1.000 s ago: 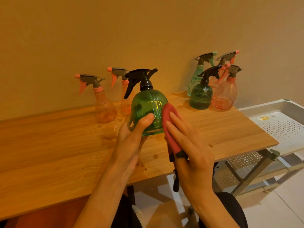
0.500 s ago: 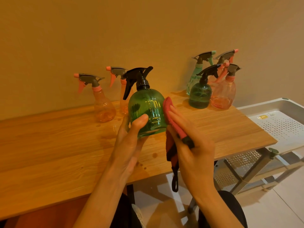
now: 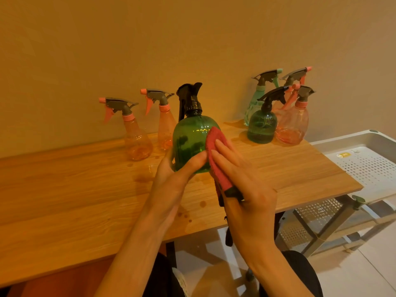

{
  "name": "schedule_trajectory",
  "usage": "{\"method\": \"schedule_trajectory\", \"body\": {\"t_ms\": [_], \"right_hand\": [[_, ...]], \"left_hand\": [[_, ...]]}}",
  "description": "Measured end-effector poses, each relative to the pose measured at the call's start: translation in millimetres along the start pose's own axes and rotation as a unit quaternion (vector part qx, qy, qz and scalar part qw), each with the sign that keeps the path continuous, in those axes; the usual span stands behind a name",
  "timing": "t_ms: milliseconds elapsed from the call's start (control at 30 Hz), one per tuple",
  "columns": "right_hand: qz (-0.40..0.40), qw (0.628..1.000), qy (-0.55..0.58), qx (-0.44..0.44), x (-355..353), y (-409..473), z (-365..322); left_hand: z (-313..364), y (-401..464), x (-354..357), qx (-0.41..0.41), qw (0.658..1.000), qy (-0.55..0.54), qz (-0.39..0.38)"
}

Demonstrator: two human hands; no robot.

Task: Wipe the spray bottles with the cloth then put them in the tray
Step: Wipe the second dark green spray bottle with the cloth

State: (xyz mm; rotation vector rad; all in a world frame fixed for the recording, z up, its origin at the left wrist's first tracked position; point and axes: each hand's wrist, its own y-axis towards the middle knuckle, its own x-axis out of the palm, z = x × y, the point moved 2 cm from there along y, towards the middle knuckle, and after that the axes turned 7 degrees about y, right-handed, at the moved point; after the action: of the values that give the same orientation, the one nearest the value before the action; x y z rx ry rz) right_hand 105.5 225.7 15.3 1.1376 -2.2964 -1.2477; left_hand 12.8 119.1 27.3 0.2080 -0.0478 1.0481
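A: Head view, starting at the left: two pale orange spray bottles stand near the back edge of the wooden table (image 3: 64, 189), one (image 3: 137, 136) left of the other (image 3: 166, 125). The second one's lower right side is hidden behind the bottle being held.

B: And the held one?

A: A round green spray bottle (image 3: 190, 144) with a black trigger head, lifted above the middle of the table. The left hand (image 3: 171, 185) grasps it low down, thumb across the front; its other fingers go behind the bottle and can't be seen.

B: The cloth?

A: A red cloth (image 3: 216, 159) pressed flat against the bottle's right side by the right hand (image 3: 246, 189), fingers extended over it. A dark part hangs under the palm, below the table's front edge; whether that is a loop or a strap is hard to make out.

B: Further right?

A: Four bottles crowd the back right corner: a mint one (image 3: 257, 103), a small dark green one (image 3: 261, 127), an orange one (image 3: 293, 125), and another behind them showing only its grey and orange head (image 3: 297, 75). Beside the table's right edge is the white perforated tray (image 3: 364, 168), cut off by the frame.
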Motion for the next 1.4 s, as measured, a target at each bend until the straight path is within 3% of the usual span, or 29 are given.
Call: {"method": "schedule_trajectory", "body": {"t_ms": [333,500,667,1000,1400], "right_hand": [[-0.011,1.0,0.017,0.009,-2.9,-24.3,0.4],[0.011,0.992,0.097,0.083,-7.6,7.1,4.9],[0.009,0.997,0.063,0.045,-2.3,-15.2,-2.2],[0.01,0.991,0.11,0.069,-5.7,3.6,5.2],[-0.041,0.999,0.019,0.002,-4.1,-2.2,1.2]], "left_hand": [[-3.1,-0.4,-1.8,-0.004,0.999,-0.045,0.026],[-0.8,-2.2,-1.9,-0.003,0.999,-0.045,0.019],[1.5,2.3,-5.3,0.0,0.997,-0.067,0.027],[-1.0,-1.5,-4.1,0.013,0.998,-0.064,0.015],[-5.8,-1.3,-2.8,-0.003,1.0,-0.012,0.001]]}}
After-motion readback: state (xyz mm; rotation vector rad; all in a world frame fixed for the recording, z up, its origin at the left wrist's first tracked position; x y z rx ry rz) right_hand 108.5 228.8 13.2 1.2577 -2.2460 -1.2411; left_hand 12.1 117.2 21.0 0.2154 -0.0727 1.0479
